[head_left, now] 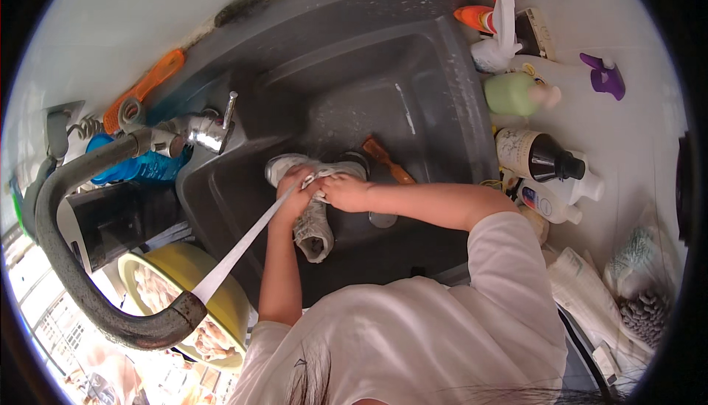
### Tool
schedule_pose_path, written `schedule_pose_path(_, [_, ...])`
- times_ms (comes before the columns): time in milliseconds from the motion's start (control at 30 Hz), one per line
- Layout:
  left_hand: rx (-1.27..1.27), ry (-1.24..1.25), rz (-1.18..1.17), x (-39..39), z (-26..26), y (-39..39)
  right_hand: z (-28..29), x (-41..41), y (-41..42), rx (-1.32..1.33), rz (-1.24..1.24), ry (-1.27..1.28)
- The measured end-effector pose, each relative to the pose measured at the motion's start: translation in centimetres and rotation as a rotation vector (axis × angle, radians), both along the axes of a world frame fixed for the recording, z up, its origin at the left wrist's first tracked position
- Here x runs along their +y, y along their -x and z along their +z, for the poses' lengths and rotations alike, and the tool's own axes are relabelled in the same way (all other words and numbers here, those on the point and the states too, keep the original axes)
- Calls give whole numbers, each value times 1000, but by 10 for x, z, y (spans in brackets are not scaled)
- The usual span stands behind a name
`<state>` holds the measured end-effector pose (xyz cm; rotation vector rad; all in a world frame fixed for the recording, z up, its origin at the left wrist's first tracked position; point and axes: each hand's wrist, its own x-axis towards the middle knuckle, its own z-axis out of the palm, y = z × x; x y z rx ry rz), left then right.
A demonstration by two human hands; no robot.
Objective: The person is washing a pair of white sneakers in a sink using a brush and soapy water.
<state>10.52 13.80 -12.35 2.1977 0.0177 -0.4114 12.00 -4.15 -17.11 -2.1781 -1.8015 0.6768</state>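
Observation:
Water pours from the curved metal faucet onto my two hands, low in a dark grey sink basin. My left hand and my right hand meet and pinch a small wet, whitish piece of fabric; whether it is a shoelace, a tongue or a cloth is unclear. Beneath them lies a pale lace-up shoe, its opening toward me. A second whitish shoe lies crosswise behind, partly covered by my hands. An orange-handled brush rests right of them.
Left of the sink are a yellow basin holding pale items, a blue container and an orange brush. Along the right ledge stand a white spray bottle, a green bottle and a dark labelled bottle.

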Motion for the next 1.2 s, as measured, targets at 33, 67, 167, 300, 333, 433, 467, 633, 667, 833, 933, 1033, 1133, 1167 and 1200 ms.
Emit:
schedule_pose_path(33, [-2,0,0,-2,-6,2,-3,6,8,72,-114,126])
schedule_pose_path(67, [10,5,33,-6,-18,7,-8,13,12,142,-223,249])
schedule_pose_path(167, [-47,-22,-67,-26,-23,-4,-38,7,12,326,-329,309])
schedule_pose_path(300, [-55,-33,-251,-25,-11,-10,-19,-9,6,380,-244,298])
schedule_pose_path(333, [4,-30,-298,-25,-10,-9,-13,-11,4,438,-180,352])
schedule_pose_path(433, [-368,115,-58,-37,20,-15,-6,-25,9,567,-319,162])
schedule_pose_path(467, [-370,116,-57,-37,16,-9,6,-27,7,566,-318,164])
schedule_pose_path(633, [218,693,723,-31,-17,38,25,-26,15,1345,-874,34])
schedule_pose_path(667, [667,962,837,-33,-8,38,15,-27,22,1485,-965,-127])
schedule_pose_path(833, [983,1095,850,-32,-13,47,7,-3,26,1607,-1175,-284])
schedule_pose_path(933, [969,1129,886,-35,-17,44,-16,22,13,1656,-1239,-89])
schedule_pose_path(1033, [1002,1132,852,-40,-9,36,-43,35,11,1538,-1166,-136])
schedule_pose_path(1133, [935,961,903,-33,-16,50,-17,53,21,1900,-1472,-345])
schedule_pose_path(1167, [963,951,892,-55,8,25,-55,40,16,1617,-1423,-328])
schedule_pose_path(1200, [958,951,890,-54,7,25,-75,44,18,1370,-1312,-280])
